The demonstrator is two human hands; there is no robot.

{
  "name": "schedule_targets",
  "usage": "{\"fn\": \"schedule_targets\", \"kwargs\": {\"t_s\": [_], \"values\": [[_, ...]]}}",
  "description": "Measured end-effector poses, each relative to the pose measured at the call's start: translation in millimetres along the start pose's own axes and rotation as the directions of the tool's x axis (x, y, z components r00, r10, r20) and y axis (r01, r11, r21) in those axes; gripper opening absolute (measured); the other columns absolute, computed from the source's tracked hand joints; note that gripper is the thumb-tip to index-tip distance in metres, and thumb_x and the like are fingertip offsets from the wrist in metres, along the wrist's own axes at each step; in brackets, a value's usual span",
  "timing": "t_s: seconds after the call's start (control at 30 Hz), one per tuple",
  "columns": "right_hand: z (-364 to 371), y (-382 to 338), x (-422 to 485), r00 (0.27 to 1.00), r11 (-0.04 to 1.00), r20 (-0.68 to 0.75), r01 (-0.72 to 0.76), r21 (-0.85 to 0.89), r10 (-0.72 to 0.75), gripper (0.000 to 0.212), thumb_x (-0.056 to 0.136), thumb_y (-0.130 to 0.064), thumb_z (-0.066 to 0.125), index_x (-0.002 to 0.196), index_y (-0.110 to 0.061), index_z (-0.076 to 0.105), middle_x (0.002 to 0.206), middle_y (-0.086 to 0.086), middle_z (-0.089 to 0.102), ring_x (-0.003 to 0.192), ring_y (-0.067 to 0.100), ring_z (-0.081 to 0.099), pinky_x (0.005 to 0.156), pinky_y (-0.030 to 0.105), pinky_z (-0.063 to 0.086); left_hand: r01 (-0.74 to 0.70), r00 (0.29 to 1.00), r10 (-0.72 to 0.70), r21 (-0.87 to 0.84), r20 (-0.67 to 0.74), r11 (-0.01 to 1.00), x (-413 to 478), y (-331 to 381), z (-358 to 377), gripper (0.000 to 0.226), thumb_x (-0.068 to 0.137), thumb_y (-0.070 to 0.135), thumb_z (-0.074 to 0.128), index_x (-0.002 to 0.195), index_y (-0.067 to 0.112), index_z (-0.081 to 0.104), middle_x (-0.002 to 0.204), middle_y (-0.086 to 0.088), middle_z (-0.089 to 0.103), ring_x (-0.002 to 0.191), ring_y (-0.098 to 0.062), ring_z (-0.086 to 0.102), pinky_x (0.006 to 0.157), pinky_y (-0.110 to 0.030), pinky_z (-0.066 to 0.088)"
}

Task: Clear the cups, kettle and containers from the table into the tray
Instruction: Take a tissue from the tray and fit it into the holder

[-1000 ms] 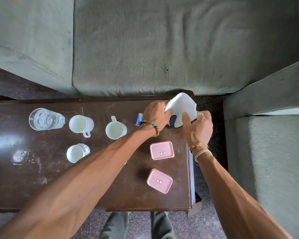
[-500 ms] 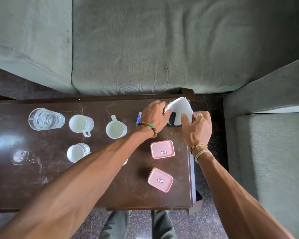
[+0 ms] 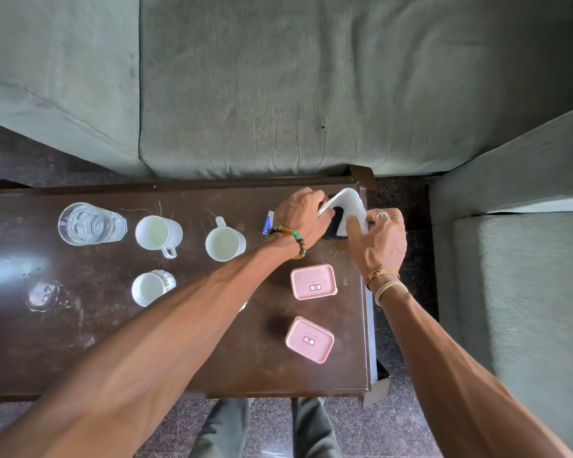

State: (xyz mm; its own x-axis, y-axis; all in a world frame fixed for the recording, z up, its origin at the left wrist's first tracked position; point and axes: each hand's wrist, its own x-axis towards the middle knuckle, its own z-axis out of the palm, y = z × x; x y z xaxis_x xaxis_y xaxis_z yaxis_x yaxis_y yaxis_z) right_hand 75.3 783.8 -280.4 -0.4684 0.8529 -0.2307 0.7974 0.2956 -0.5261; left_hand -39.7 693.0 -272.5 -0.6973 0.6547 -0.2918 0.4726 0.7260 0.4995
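The white kettle (image 3: 348,203) is gripped by both hands at the far right corner of the table (image 3: 212,342); the left hand (image 3: 300,214) is curled round its left side, and the right hand (image 3: 377,239) is curled round its right side, thumb laid on the white top; whether the kettle rests on the table cannot be told; two pink containers (image 3: 313,281) (image 3: 309,339) are set nearer, lids on; three white cups (image 3: 158,232) (image 3: 225,243) (image 3: 151,287) and a glass of water (image 3: 90,223) are placed to the left.

One head-worn camera looks steeply down, close over the table (image 3: 80,342); sofa (image 3: 278,94) at 12 o'clock.
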Motion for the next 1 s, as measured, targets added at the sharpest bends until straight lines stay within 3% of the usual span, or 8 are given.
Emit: {"fn": "schedule_targets", "kwargs": {"t_s": [0.2, 0.4, 0.5, 0.57, 0.67, 0.83, 1.0], "values": [[-6, -4, -1, 0.998, 0.998, -0.054, -0.007, 0.07, 0.011, 0.024, 0.082, -0.046, 0.061, 0.084, -0.023, 0.069, 0.1, -0.01, 0.047, 0.089, 0.017, 0.059, 0.073, 0.031, 0.049, -0.05, 0.995, 0.043, -0.078, -0.088, 0.996, -2, -3, -5, 0.024, 0.091, 0.033, 0.059, 0.106, 0.015, 0.066, 0.096, -0.003, 0.064, 0.085, -0.021, 0.059, 0.064, -0.027, 0.037], [-3, -4, -1, 1.0, 1.0, 0.02, 0.018, -0.016, -0.018, 0.025, 0.085, -0.042, 0.059, 0.088, -0.019, 0.07, 0.099, -0.002, 0.052, 0.092, 0.022, 0.057, 0.073, 0.032, 0.046, -0.039, 0.999, 0.038, 0.043, 0.028, 0.998, -3, -2, -2, 0.026, 0.092, 0.036, 0.059, 0.102, 0.013, 0.062, 0.095, -0.006, 0.061, 0.088, -0.026, 0.059, 0.064, -0.031, 0.04], [-4, -2, -7, 0.998, 0.999, 0.045, 0.034, 0.023, -0.035, 0.043, 0.077, -0.052, 0.064, 0.105, -0.018, 0.067, 0.112, 0.002, 0.057, 0.101, 0.02, 0.057, 0.077, 0.029, 0.042, -0.007, 1.0, 0.008, -0.026, 0.017, 1.0, -11, -5, -2, 0.037, 0.086, 0.041, 0.066, 0.114, 0.018, 0.058, 0.104, -0.003, 0.059, 0.092, -0.022, 0.059, 0.069, -0.029, 0.042], [-9, 1, -15, 0.997, 0.997, 0.04, 0.059, 0.058, -0.061, 0.069, 0.069, -0.064, 0.067, 0.12, -0.018, 0.059, 0.123, 0.004, 0.054, 0.107, 0.019, 0.057, 0.084, 0.034, 0.05, 0.044, 0.999, -0.045, -0.102, -0.007, 0.994, -21, -9, -7, 0.055, 0.08, 0.045, 0.07, 0.126, 0.023, 0.051, 0.113, 0.001, 0.057, 0.091, -0.018, 0.06, 0.074, -0.029, 0.047], [-26, 9, -32, 0.997, 0.995, 0.028, 0.069, 0.069, -0.071, 0.088, 0.066, -0.072, 0.067, 0.133, -0.018, 0.048, 0.135, 0.004, 0.048, 0.115, 0.023, 0.056, 0.092, 0.044, 0.052, 0.074, 0.997, -0.075, -0.079, 0.002, 0.994, -48, -18, -20, 0.06, 0.08, 0.04, 0.07, 0.133, 0.026, 0.043, 0.122, 0.001, 0.052, 0.094, -0.021, 0.063, 0.08, -0.038, 0.053], [-65, 19, -65, 0.998, 0.998, 0.01, 0.066, 0.004, -0.066, 0.094, 0.064, -0.077, 0.062, 0.136, -0.019, 0.045, 0.136, 0.005, 0.047, 0.116, 0.025, 0.055, 0.096, 0.043, 0.049, 0.061, 0.998, -0.061, -0.032, 0.0, 0.998, -96, -13, -56, 0.055, 0.085, 0.028, 0.065, 0.136, 0.021, 0.044, 0.126, -0.005, 0.049, 0.114, -0.026, 0.056, 0.091, -0.04, 0.048], [-117, -5, -89, 0.985, 0.984, 0.011, 0.175, -0.043, -0.174, 0.094, 0.064, -0.074, 0.064, 0.136, -0.018, 0.044, 0.133, 0.006, 0.048, 0.116, 0.028, 0.054, 0.096, 0.044, 0.044, -0.038, 0.997, 0.049, 0.172, -0.061, 0.984, -143, 6, -119, 0.061, 0.085, 0.033, 0.064, 0.14, 0.021, 0.041, 0.13, -0.002, 0.047, 0.111, -0.026, 0.057, 0.091, -0.037, 0.047]]}}
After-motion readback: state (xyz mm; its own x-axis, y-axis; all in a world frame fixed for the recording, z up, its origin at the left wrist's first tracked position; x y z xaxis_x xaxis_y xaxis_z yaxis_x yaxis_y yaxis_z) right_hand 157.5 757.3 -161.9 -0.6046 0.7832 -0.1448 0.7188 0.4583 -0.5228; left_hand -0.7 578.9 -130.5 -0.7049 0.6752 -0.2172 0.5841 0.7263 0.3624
